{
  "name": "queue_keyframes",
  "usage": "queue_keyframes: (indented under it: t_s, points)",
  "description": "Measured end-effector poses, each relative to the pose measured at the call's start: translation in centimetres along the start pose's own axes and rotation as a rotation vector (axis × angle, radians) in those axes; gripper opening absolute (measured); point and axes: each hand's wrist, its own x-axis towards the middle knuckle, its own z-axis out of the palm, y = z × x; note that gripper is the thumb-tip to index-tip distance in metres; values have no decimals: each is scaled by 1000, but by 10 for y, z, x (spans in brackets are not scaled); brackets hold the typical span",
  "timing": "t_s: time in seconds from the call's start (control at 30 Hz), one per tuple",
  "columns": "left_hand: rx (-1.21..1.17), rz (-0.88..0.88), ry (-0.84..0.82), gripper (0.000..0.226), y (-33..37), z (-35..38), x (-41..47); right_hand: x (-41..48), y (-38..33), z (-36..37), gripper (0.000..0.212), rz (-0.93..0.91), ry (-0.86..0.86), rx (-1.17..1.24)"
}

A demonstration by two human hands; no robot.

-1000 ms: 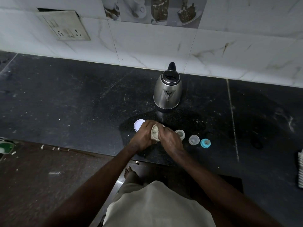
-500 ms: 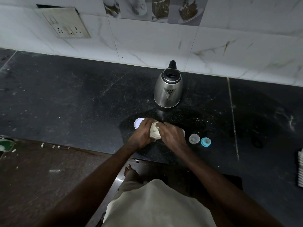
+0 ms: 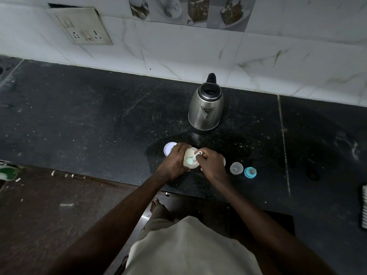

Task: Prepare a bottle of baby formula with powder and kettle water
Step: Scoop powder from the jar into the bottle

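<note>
My left hand [image 3: 174, 161] grips a small open powder container [image 3: 191, 158] near the counter's front edge. Pale powder shows inside it. My right hand [image 3: 210, 163] pinches the handle of a white scoop [image 3: 198, 153] whose bowl dips into the container. The container's white lid [image 3: 168, 148] lies flat just left of my left hand. Behind the hands stands a steel kettle [image 3: 205, 111] with a black lid and handle. The bottle itself is mostly hidden behind my right hand.
A clear bottle cap [image 3: 236, 168] and a blue teat ring [image 3: 250, 172] stand to the right of my right hand on the black stone counter [image 3: 89, 120]. A socket plate [image 3: 83, 26] is on the tiled wall. A white ribbed object [image 3: 364, 207] sits at the right edge.
My right hand has drawn back from the container's top, so its open mouth, the powder and the scoop now show. My left hand keeps its grip.
</note>
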Motion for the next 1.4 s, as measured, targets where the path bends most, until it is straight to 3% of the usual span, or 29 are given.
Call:
queue_keyframes:
  t_s: [0.17, 0.33, 0.5, 0.6, 0.7, 0.9, 1.2, 1.3, 1.4]
  points:
    - [11, 4, 6, 91, -1, 0, 0, 0, -4, -2, 14, 245, -6, 331]
    - [18, 16, 13, 92, 0, 2, 0, -3, -5, -6, 24, 256, -7, 305]
    - [2, 47, 26, 82, 1, 3, 0, -10, 0, -2, 15, -206, 68, -324]
    - [-2, 78, 38, 75, 3, 4, -1, -8, 3, 6, 17, -371, 51, -624]
    - [13, 90, 43, 74, 4, 4, -1, -6, 1, 15, 31, -349, -145, -807]
    - [44, 117, 38, 68, 6, 5, -4, -9, -2, 16, 31, -325, -110, -923]
    - [55, 156, 38, 61, 10, 9, -4, -11, -4, 15, 30, -262, -81, -874]
    - [64, 149, 27, 63, 8, 9, -2, -12, -9, 15, 26, -163, -47, -664]
    - [44, 105, 23, 70, 8, 7, -3, -14, -11, 8, 26, -9, 87, -265]
